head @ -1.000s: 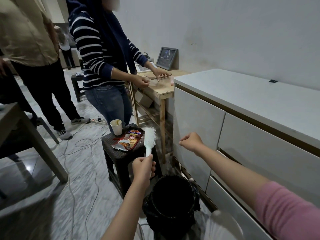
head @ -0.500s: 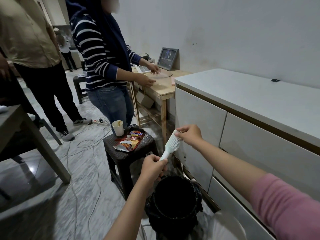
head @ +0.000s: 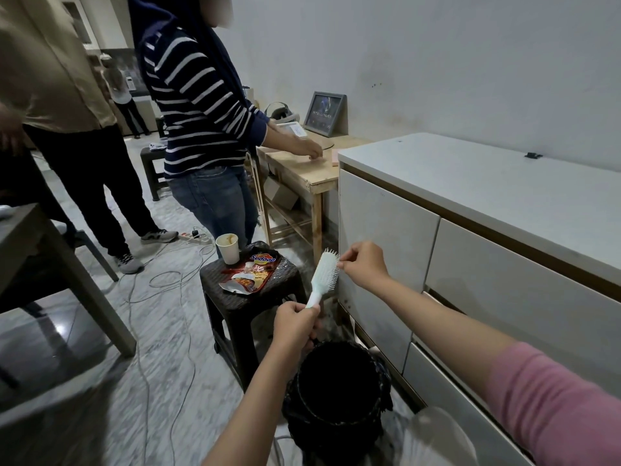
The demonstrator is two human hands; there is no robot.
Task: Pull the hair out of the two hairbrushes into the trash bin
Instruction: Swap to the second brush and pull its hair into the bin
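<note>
Hairbrush (head: 323, 276) sits just right of frame centre in the head view, tilted with its bristles turned toward my right hand (head: 364, 265), so I can pick at them. My left hand (head: 293, 321) is curled round the handle, holding the brush above and just behind the trash bin (head: 336, 395) at lower centre, so I judge loosened hair would fall close to its black-lined mouth. My right fingertips (head: 342, 264) are pressed together in a pinch at the bristles; I cannot make out any hair between them. I see no second brush.
</note>
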